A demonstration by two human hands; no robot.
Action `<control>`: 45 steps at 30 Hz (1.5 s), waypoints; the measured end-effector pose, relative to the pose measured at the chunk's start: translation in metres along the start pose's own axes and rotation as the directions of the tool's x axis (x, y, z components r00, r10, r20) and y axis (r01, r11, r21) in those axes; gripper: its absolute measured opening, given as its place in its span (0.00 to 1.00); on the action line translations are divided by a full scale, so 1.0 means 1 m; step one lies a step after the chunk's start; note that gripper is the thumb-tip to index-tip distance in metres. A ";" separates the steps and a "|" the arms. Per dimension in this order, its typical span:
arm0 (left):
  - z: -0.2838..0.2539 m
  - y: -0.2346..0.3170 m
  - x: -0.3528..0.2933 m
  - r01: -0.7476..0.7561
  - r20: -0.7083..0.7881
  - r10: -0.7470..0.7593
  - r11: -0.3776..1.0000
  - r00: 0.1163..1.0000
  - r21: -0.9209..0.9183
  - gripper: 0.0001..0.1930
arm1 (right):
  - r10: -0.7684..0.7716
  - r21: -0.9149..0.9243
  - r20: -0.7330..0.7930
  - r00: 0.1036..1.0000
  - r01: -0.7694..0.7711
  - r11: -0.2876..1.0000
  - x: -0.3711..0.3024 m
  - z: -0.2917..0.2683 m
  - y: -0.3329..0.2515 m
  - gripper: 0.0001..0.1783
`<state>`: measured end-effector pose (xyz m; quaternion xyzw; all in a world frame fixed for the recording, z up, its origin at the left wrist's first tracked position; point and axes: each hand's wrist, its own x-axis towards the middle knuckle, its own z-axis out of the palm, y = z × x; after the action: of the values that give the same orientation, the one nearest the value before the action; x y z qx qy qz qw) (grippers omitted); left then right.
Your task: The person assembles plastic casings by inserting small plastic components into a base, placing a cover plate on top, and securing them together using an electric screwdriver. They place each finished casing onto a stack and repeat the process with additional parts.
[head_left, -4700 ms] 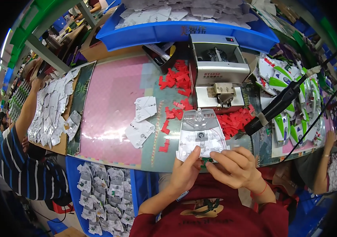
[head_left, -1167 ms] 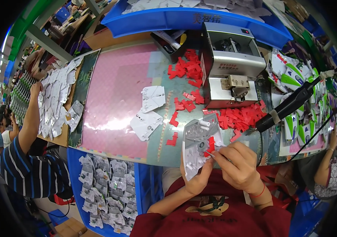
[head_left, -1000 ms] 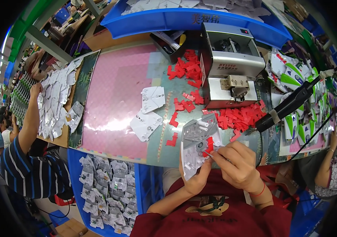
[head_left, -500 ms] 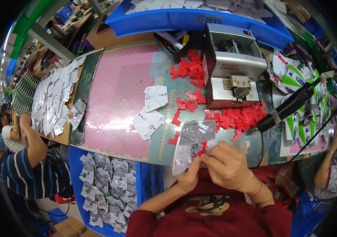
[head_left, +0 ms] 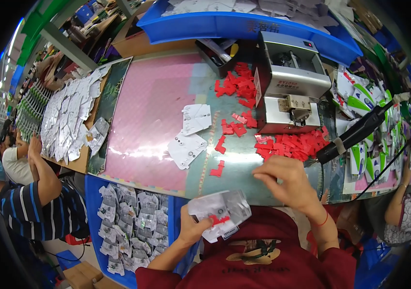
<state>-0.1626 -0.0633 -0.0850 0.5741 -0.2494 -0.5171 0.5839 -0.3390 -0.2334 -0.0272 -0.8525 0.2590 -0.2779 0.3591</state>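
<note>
My left hand [head_left: 192, 226] grips a white plastic housing [head_left: 210, 208] with a clear end, tilted above the table's front edge. A small red plastic piece [head_left: 221, 220] lies across the housing beside my left thumb. My right hand [head_left: 287, 185] is raised over the table edge, holding nothing I can see, thumb and fingers a little apart. Just beyond it lies a heap of red plastic pieces [head_left: 294, 144]. One stray red piece [head_left: 217, 168] rests on the mat to its left. Two white plastic panels [head_left: 187, 150] [head_left: 197, 118] lie overlapping near the middle.
A silver and black screw-feeder machine [head_left: 290, 94] stands behind the heap. A black electric screwdriver [head_left: 350, 132] slants in from the right. Green-and-white housings [head_left: 371, 139] pile up beyond it. Blue bins [head_left: 249, 26] [head_left: 172, 212] with plastic parts stand behind and below left. Co-workers [head_left: 39, 207] sit at both sides.
My left hand has moved left and down with the housing, turning it. My right hand has let go of the red piece and drawn up and away to the right.
</note>
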 end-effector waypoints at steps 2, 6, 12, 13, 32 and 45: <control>-0.003 -0.005 -0.003 0.137 0.133 -0.136 0.991 0.982 0.001 0.15 | -0.008 0.043 0.041 0.999 0.006 0.999 0.013 0.005 0.005 0.06; 0.004 -0.001 -0.003 0.246 0.203 -0.229 0.968 0.952 -0.059 0.14 | -0.114 0.071 0.123 0.986 0.106 0.992 0.029 0.030 0.011 0.07; -0.002 -0.002 -0.005 0.299 0.245 -0.266 0.948 0.932 -0.106 0.15 | -0.256 -0.212 0.222 0.941 0.302 0.929 0.048 0.056 0.019 0.12; -0.002 -0.002 -0.005 0.294 0.242 -0.261 0.949 0.935 -0.111 0.15 | -0.208 -0.196 0.158 0.965 0.237 0.952 0.052 0.057 0.024 0.12; 0.020 0.046 0.030 0.380 0.505 -0.326 0.925 0.799 -0.004 0.21 | -0.577 -0.032 0.209 0.790 0.595 0.803 0.045 -0.010 -0.027 0.09; 0.046 0.053 0.034 0.368 0.589 -0.310 0.930 0.746 0.023 0.17 | -0.595 0.044 0.458 0.661 0.651 0.757 0.029 -0.010 -0.025 0.07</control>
<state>-0.1752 -0.1224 -0.0361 0.3947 -0.2829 -0.7764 0.4017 -0.3190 -0.2421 0.0059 -0.9495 -0.1214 -0.1650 0.2375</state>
